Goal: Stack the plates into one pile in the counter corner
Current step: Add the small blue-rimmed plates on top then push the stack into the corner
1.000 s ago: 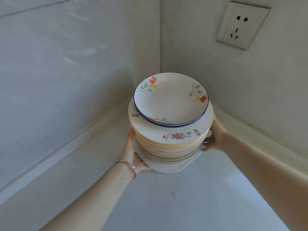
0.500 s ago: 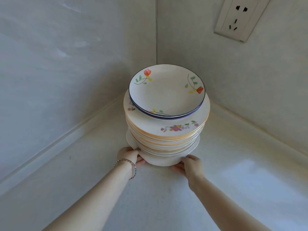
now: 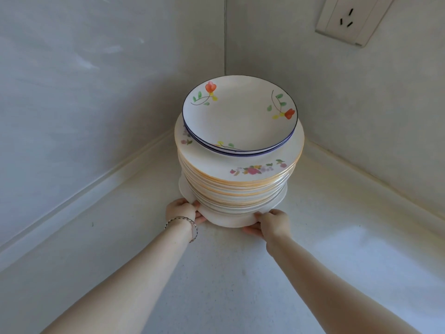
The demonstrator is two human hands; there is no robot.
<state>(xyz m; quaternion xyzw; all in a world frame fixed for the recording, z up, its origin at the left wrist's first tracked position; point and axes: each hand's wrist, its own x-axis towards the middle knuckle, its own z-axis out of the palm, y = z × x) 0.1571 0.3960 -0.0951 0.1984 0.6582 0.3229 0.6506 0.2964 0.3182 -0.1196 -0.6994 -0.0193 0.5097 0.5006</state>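
Head view: a tall pile of plates (image 3: 238, 186) is seen in the corner of a pale surface (image 3: 216, 273), close to where the left wall (image 3: 96, 80) and the right wall (image 3: 349, 104) meet. The pile is topped by a small blue-rimmed plate (image 3: 238, 121) painted with red flowers and green leaves, and at least one more blue rim is seen just under it. Below these, a wider plate (image 3: 284, 155) with an orange edge and a spray of pink and purple flowers is stacked on many more orange-edged plates. At the very base, a plain white bottom plate (image 3: 228, 219) is seen, its rim jutting out towards the camera.

The near rim of the bottom plate is gripped from both sides. The left hand (image 3: 180, 210) is curled round the rim on the left, with the fingers tucked under the edge; a thin bracelet (image 3: 183, 220) is worn on that wrist. The right hand (image 3: 274, 222) is closed on the rim on the right, with the thumb laid on top and the fingers slipped beneath. Whether the base of the pile is resting fully on the surface cannot be told. Both forearms are stretched out over the surface from the lower edge.

A white wall socket (image 3: 346, 18) is mounted high on the right wall.
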